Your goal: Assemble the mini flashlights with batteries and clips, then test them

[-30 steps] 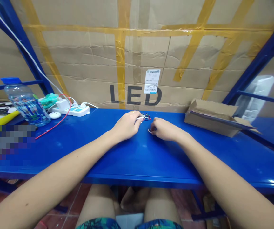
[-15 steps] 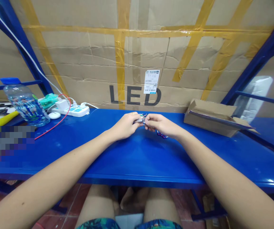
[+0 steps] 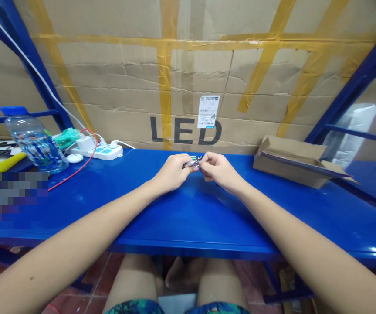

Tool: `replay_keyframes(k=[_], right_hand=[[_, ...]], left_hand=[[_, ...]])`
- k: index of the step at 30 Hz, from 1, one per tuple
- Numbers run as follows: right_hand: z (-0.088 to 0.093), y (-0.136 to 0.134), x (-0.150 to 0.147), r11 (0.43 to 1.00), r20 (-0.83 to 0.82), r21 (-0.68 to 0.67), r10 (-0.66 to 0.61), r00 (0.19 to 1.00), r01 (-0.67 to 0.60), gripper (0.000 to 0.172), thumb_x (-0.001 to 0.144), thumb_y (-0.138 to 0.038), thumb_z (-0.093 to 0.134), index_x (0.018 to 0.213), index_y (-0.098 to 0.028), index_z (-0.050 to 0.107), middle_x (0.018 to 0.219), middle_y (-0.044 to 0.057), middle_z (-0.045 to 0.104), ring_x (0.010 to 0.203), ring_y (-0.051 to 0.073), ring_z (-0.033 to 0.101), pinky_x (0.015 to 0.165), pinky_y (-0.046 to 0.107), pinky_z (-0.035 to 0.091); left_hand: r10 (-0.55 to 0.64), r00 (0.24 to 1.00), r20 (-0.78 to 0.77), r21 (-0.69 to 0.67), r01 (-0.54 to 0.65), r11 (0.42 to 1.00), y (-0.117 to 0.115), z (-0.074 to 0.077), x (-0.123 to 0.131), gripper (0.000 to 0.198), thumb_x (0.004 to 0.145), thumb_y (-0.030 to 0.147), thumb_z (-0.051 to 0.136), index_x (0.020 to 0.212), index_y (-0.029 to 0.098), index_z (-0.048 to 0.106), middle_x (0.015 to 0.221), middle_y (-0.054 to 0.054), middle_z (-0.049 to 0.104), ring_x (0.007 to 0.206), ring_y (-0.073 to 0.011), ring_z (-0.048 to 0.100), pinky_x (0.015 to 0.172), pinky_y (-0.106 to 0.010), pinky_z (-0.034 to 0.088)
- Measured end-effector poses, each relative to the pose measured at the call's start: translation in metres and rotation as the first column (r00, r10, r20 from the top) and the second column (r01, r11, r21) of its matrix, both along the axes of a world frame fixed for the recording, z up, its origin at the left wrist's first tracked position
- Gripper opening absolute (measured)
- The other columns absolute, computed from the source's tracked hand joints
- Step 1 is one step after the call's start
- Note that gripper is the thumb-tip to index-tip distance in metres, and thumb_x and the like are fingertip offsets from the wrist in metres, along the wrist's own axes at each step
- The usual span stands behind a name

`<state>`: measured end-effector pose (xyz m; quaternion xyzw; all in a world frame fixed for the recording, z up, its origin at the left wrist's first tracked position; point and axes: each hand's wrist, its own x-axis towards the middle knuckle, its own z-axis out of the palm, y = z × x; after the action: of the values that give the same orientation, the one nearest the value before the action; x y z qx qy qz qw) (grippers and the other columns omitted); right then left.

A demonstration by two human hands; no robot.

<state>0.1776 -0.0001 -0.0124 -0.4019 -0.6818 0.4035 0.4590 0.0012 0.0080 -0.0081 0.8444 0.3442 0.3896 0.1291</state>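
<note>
Both hands meet at the middle back of the blue shelf (image 3: 188,218). My left hand (image 3: 173,172) is closed in a pinch on a small bunch of metal key rings with coloured parts (image 3: 194,162). My right hand (image 3: 217,171) is also closed, its fingertips pinching the same bunch from the right. The hands touch at the fingertips just above the shelf surface. Most of the bunch is hidden between the fingers.
An open flat cardboard box (image 3: 292,163) lies at the right. A water bottle (image 3: 34,141), a white power strip (image 3: 101,151) with a red wire, and a white mouse (image 3: 76,158) sit at the left. A taped cardboard wall marked LED (image 3: 188,87) stands behind.
My right hand lifted from the shelf, where it touched a small ring, and came up to the bunch in my left hand. Both hands now pinch it together.
</note>
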Motion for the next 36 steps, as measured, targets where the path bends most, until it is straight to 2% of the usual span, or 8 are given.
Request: replay_keyframes(k=[8,11,13,15,20,28,32,36], right_hand=[[0.001,-0.001,-0.001,0.990,0.147,0.122,-0.085,0.985,0.068,0.011,0.075,-0.023,0.053,0.073,-0.023,0.041,0.052,-0.007,0.043,0.045,0.010,0.041,0.045,0.023,0.030],[0.003,0.002,0.005,0.964,0.190,0.241,-0.160,0.969,0.112,0.013,0.078,-0.025,0.052,0.071,-0.022,0.042,0.056,-0.005,0.045,0.051,0.011,0.042,0.050,0.025,0.031],[0.005,0.002,0.009,0.925,0.245,0.349,-0.242,0.939,0.148,0.014,0.080,-0.025,0.051,0.071,-0.022,0.042,0.060,-0.004,0.046,0.056,0.012,0.042,0.054,0.026,0.031],[0.008,0.001,0.013,0.893,0.315,0.424,-0.305,0.899,0.154,0.014,0.083,-0.024,0.050,0.071,-0.022,0.042,0.061,-0.003,0.047,0.058,0.013,0.042,0.056,0.026,0.031],[0.011,-0.006,0.013,0.863,0.467,0.503,-0.323,0.823,0.053,0.015,0.089,-0.021,0.045,0.075,-0.022,0.039,0.066,-0.001,0.052,0.060,0.014,0.045,0.060,0.028,0.031],[0.007,-0.008,0.009,0.835,0.634,0.544,-0.347,0.691,-0.080,0.015,0.097,-0.020,0.037,0.083,-0.021,0.042,0.083,0.009,0.061,0.074,0.020,0.053,0.068,0.031,0.036],[0.007,-0.003,0.014,0.844,0.580,0.534,-0.319,0.750,-0.054,0.013,0.096,-0.021,0.040,0.086,-0.020,0.047,0.087,0.009,0.064,0.079,0.020,0.057,0.071,0.031,0.039],[0.009,0.007,0.024,0.884,0.438,0.462,-0.298,0.848,0.073,0.013,0.094,-0.021,0.042,0.083,-0.021,0.049,0.077,0.004,0.063,0.071,0.017,0.057,0.068,0.029,0.041]], left_hand=[[0.051,0.999,-0.004,-0.036,-0.051,0.998,-0.004,0.002,0.004,0.035,0.084,0.021,0.063,0.058,0.019,0.039,0.067,0.001,0.052,0.065,-0.0131,0.047,0.064,-0.028,0.036],[0.049,0.998,0.050,-0.136,-0.042,0.990,-0.004,0.002,0.002,0.019,0.084,0.031,0.066,0.077,0.019,0.053,0.079,0.000,0.061,0.072,-0.0152,0.055,0.066,-0.029,0.041],[0.037,0.994,0.102,-0.183,-0.018,0.983,-0.004,0.003,0.000,0.016,0.088,0.032,0.061,0.092,0.019,0.053,0.087,-0.002,0.065,0.078,-0.0164,0.059,0.070,-0.030,0.045],[0.026,0.991,0.133,-0.183,-0.002,0.983,-0.004,0.003,-0.001,0.010,0.092,0.028,0.054,0.095,0.020,0.051,0.088,-0.003,0.065,0.080,-0.0164,0.061,0.072,-0.031,0.047],[-0.008,0.995,0.102,-0.102,0.018,0.995,-0.006,0.002,-0.001,0.009,0.093,0.027,0.052,0.088,0.020,0.053,0.083,-0.003,0.067,0.077,-0.0160,0.062,0.070,-0.031,0.046],[0.141,0.990,-0.005,-0.004,-0.141,0.990,-0.006,0.000,0.002,0.012,0.088,0.026,0.058,0.077,0.020,0.057,0.070,-0.001,0.065,0.063,-0.0150,0.056,0.061,-0.028,0.039],[0.201,0.978,-0.048,-0.020,-0.202,0.979,0.000,0.001,-0.003,0.013,0.087,0.030,0.062,0.079,0.020,0.062,0.077,-0.003,0.070,0.071,-0.0187,0.060,0.063,-0.030,0.041],[0.174,0.984,0.038,-0.138,-0.168,0.976,0.007,0.005,-0.011,0.015,0.087,0.033,0.064,0.082,0.019,0.067,0.080,-0.004,0.072,0.075,-0.0187,0.063,0.069,-0.031,0.046]])
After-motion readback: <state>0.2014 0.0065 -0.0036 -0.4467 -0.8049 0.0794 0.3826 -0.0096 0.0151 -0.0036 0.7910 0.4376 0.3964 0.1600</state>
